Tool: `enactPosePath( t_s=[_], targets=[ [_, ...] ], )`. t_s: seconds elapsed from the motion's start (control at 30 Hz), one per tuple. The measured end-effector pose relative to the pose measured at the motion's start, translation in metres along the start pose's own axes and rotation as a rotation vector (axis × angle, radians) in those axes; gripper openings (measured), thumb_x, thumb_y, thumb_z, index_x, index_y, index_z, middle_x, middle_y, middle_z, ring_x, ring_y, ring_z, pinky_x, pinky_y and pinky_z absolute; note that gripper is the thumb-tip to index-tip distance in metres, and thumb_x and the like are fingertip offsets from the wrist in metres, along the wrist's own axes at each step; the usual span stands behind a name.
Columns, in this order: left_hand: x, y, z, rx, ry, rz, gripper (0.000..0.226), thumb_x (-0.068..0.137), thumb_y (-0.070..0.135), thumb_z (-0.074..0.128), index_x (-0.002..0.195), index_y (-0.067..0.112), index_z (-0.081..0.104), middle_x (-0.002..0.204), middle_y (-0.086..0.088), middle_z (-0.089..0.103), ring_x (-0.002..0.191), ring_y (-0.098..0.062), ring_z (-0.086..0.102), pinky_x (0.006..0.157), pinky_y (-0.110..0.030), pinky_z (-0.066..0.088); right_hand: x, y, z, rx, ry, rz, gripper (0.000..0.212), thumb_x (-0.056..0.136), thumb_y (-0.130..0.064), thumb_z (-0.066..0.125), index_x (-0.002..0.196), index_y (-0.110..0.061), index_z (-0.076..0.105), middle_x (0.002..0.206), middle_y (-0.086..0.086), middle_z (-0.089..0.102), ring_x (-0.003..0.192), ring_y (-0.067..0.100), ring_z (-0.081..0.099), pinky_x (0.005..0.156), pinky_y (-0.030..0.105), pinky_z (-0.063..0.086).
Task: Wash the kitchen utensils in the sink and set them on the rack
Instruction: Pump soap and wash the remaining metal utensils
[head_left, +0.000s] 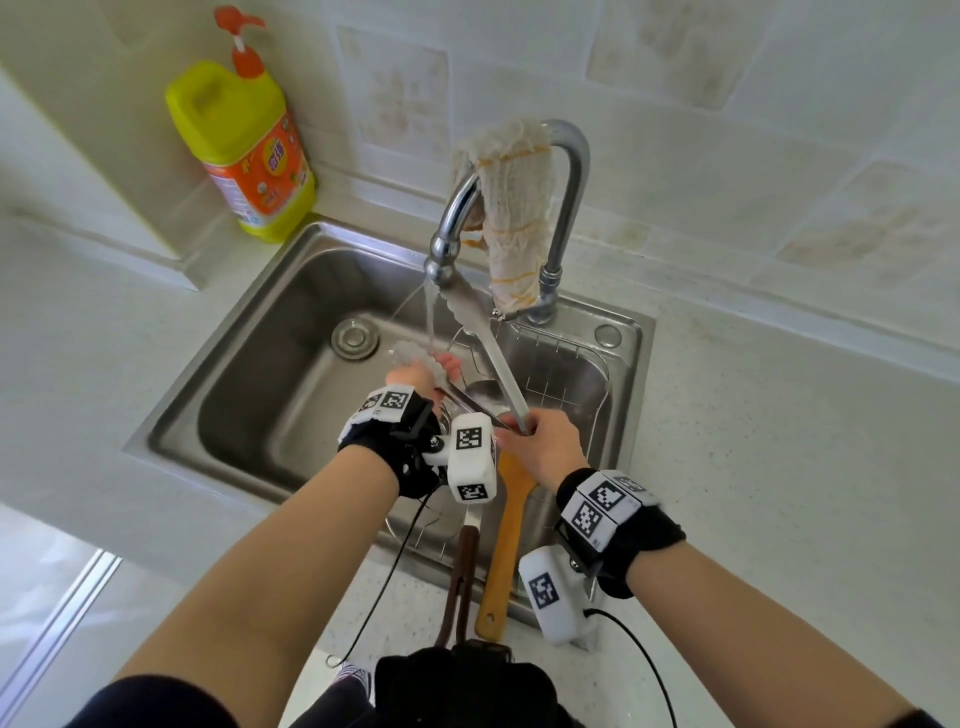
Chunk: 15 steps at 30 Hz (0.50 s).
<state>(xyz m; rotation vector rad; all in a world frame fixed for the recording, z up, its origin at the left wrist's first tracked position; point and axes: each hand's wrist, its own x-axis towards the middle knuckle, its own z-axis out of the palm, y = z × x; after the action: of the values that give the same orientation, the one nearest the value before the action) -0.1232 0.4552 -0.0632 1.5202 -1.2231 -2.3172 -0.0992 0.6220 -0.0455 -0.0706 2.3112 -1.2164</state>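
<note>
a yellow detergent bottle (244, 150) with an orange pump stands on the counter at the sink's (249, 395) back left corner; a frayed white cloth (514, 208) with orange stripes hangs over the curved faucet (569, 171), and water (430, 317) runs from the spout; the drain (356, 338) lies in the left of the basin, a wire rack (576, 374) fills the right; in the rack lie a metal spoon (483, 392), a wooden spatula (506, 545) and a brown-handled utensil (462, 571), both handles reaching over the near rim toward the person; a white marker block on the left wrist hides part of these.

the tongs (488, 343) are bare steel with scalloped tips, spread wide in a v over the rack – one arm points up toward the spout, the other runs left under the stream.

the left hand (415, 376) is under the water, fingers curled round the lower tip; the right hand (545, 441) grips the hinge end, fingers wrapped tight – its fingertips are hidden behind the knuckles; both wrists wear black bands with printed markers.
</note>
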Motion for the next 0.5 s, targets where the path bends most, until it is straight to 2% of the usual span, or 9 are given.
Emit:
enactPosePath(
  t_s=[0.07, 0.17, 0.23, 0.3, 0.4, 0.5],
  targets=[
    [-0.019, -0.015, 0.002, 0.029, -0.110, -0.008, 0.028, 0.100, 0.004, 0.028, 0.115, -0.006, 0.050, 0.114, -0.023, 0.062, 0.066, -0.018, 0.061, 0.059, -0.023, 0.054, 0.000, 0.000, -0.001, 0.004, 0.003, 0.000, 0.021, 0.085, -0.022, 0.067, 0.102, -0.010, 0.066, 0.090, 0.001, 0.063, 0.077, 0.008, 0.055, 0.057, 0.009, 0.038],
    [-0.043, -0.033, -0.001, 0.009, -0.248, -0.108, 0.040, 0.104, 0.021, 0.019, 0.092, -0.003, 0.048, 0.108, -0.023, 0.057, 0.077, -0.024, 0.059, 0.084, -0.035, 0.049, 0.002, -0.001, -0.006, -0.043, -0.018, -0.029, 0.020, 0.083, -0.022, 0.068, 0.099, -0.010, 0.068, 0.096, 0.004, 0.068, 0.080, 0.009, 0.057, 0.061, 0.010, 0.040],
    [-0.041, -0.030, -0.002, -0.010, -0.280, -0.114, 0.034, 0.104, 0.019, 0.024, 0.089, -0.001, 0.046, 0.106, -0.022, 0.056, 0.084, -0.027, 0.060, 0.092, -0.037, 0.045, 0.005, -0.004, -0.010, -0.068, -0.032, -0.052, 0.022, 0.083, -0.024, 0.069, 0.099, -0.009, 0.068, 0.096, 0.005, 0.069, 0.083, 0.012, 0.059, 0.072, 0.017, 0.046],
    [-0.040, -0.026, -0.002, 0.009, -0.304, -0.107, 0.022, 0.102, 0.013, 0.031, 0.094, -0.001, 0.046, 0.098, -0.019, 0.060, 0.085, -0.025, 0.061, 0.095, -0.038, 0.045, 0.007, -0.006, -0.013, -0.088, -0.024, -0.070, 0.029, 0.082, -0.027, 0.070, 0.103, -0.007, 0.063, 0.096, 0.006, 0.067, 0.085, 0.016, 0.061, 0.076, 0.021, 0.048],
    [-0.037, -0.028, -0.004, -0.028, -0.343, -0.090, 0.022, 0.100, 0.015, 0.036, 0.094, -0.001, 0.050, 0.093, -0.014, 0.061, 0.084, -0.021, 0.061, 0.088, -0.036, 0.050, 0.010, -0.009, -0.013, -0.067, -0.008, -0.089, 0.042, 0.083, -0.030, 0.069, 0.114, -0.009, 0.051, 0.094, 0.001, 0.063, 0.083, 0.013, 0.058, 0.067, 0.018, 0.044],
    [-0.035, -0.023, -0.004, -0.114, -0.372, -0.014, 0.026, 0.099, 0.019, 0.039, 0.088, 0.001, 0.055, 0.086, -0.012, 0.061, 0.079, -0.019, 0.061, 0.076, -0.029, 0.053, 0.016, -0.015, -0.012, -0.019, -0.017, -0.087, 0.065, 0.081, -0.035, 0.070, 0.129, -0.008, 0.036, 0.108, 0.004, 0.063, 0.093, 0.017, 0.062, 0.082, 0.030, 0.051]
  ],
)
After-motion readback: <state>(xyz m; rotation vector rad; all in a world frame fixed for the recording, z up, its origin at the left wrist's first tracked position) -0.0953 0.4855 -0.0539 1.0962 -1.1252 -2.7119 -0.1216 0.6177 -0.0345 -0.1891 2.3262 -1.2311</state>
